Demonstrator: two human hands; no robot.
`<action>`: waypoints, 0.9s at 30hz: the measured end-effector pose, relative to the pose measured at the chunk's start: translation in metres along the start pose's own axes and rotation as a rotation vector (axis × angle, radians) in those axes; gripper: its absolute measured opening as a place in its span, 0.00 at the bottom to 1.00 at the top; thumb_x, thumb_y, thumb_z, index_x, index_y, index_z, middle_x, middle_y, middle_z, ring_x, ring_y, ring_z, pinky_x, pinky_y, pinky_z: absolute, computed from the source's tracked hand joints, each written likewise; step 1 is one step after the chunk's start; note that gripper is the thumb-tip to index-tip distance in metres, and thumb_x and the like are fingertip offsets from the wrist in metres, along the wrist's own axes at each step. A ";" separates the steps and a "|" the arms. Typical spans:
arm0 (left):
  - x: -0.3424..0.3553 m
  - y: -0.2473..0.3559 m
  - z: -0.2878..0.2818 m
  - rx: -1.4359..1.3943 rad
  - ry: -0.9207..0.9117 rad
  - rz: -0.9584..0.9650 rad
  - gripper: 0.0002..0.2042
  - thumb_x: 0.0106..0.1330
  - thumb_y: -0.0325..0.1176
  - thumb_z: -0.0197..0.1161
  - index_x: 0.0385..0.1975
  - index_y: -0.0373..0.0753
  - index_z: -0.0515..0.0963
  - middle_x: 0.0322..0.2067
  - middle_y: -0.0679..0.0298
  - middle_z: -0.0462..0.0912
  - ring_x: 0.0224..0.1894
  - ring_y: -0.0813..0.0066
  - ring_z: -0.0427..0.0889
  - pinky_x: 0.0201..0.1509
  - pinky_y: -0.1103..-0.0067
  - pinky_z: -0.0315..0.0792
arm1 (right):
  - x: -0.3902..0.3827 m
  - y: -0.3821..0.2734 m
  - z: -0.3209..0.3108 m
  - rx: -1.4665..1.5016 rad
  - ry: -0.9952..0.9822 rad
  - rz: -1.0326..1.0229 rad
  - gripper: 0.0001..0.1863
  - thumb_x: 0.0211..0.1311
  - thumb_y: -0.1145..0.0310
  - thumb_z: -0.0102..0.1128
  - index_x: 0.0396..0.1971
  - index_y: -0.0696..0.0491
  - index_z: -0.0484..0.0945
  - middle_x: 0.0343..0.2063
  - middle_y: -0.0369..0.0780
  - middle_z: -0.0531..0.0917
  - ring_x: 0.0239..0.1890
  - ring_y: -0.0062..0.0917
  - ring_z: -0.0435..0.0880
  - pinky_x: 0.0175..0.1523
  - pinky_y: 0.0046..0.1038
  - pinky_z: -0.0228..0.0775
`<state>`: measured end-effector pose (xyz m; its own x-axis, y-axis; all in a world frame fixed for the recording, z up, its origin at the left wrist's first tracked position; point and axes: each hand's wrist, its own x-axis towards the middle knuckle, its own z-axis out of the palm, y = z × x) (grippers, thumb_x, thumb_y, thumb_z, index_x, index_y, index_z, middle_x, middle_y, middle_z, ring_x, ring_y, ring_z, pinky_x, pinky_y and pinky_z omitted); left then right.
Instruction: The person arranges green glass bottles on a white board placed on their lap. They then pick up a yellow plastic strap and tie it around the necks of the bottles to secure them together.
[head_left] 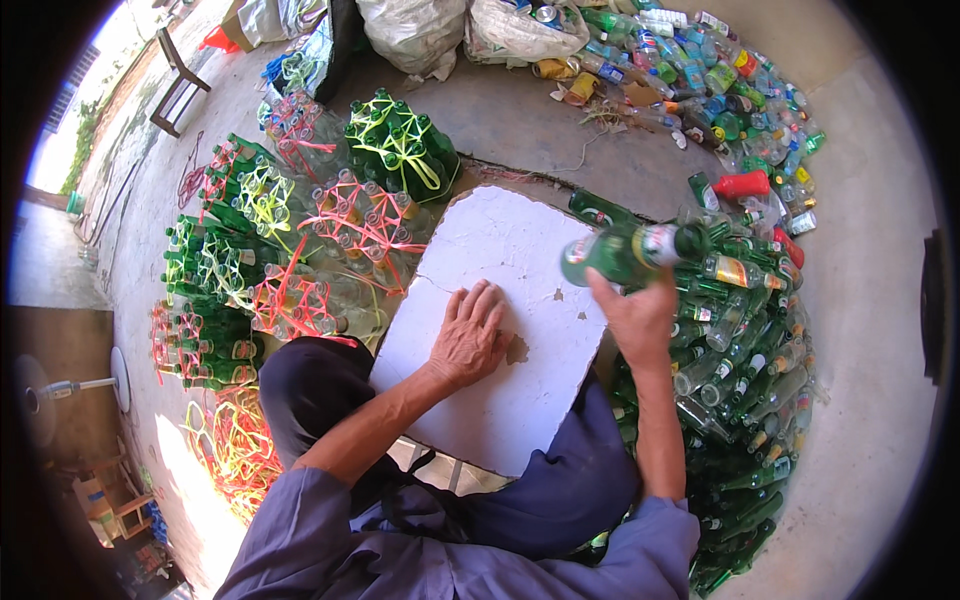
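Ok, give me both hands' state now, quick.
Left hand: open, fingers flat on the white board, holding nothing.
Right hand: closed around a green glass bottle, lifted.

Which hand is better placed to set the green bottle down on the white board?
Right. The right hand already grips the green glass bottle just above the white foam board's edge; the left hand lies flat and empty on the board.
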<state>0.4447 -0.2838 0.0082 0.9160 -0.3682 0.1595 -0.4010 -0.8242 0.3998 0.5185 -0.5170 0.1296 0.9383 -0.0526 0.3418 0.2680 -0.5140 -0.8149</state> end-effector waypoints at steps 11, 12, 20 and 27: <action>-0.001 -0.002 -0.002 0.007 -0.009 0.237 0.15 0.61 0.33 0.56 0.46 0.34 0.73 0.46 0.55 0.74 0.50 0.59 0.72 0.58 0.64 0.64 | -0.011 -0.020 0.096 -0.049 -0.202 0.003 0.32 0.42 0.60 0.78 0.48 0.54 0.72 0.37 0.45 0.84 0.41 0.43 0.85 0.46 0.39 0.78; -0.001 -0.002 -0.002 -0.015 -0.017 0.266 0.16 0.60 0.32 0.56 0.46 0.33 0.73 0.46 0.55 0.74 0.51 0.58 0.72 0.58 0.63 0.65 | -0.013 -0.018 0.098 -0.098 -0.191 -0.053 0.36 0.44 0.61 0.78 0.53 0.55 0.69 0.36 0.45 0.85 0.39 0.41 0.86 0.46 0.37 0.78; 0.001 -0.002 0.008 -0.203 -0.143 0.342 0.20 0.64 0.35 0.56 0.54 0.32 0.71 0.55 0.49 0.74 0.60 0.52 0.71 0.67 0.60 0.62 | -0.019 -0.025 0.107 0.012 -0.239 -0.130 0.37 0.42 0.60 0.79 0.52 0.55 0.69 0.38 0.45 0.84 0.39 0.43 0.86 0.44 0.39 0.79; 0.009 0.006 0.001 -0.258 -0.355 0.294 0.26 0.69 0.46 0.53 0.62 0.37 0.67 0.59 0.50 0.71 0.63 0.52 0.68 0.67 0.62 0.62 | -0.030 -0.029 0.121 -0.001 -0.288 -0.170 0.37 0.43 0.58 0.78 0.52 0.55 0.69 0.41 0.46 0.83 0.41 0.44 0.85 0.46 0.39 0.79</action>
<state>0.4510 -0.2924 0.0107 0.6854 -0.7282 0.0005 -0.5825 -0.5479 0.6004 0.5094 -0.3974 0.0864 0.9034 0.2778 0.3266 0.4260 -0.4953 -0.7571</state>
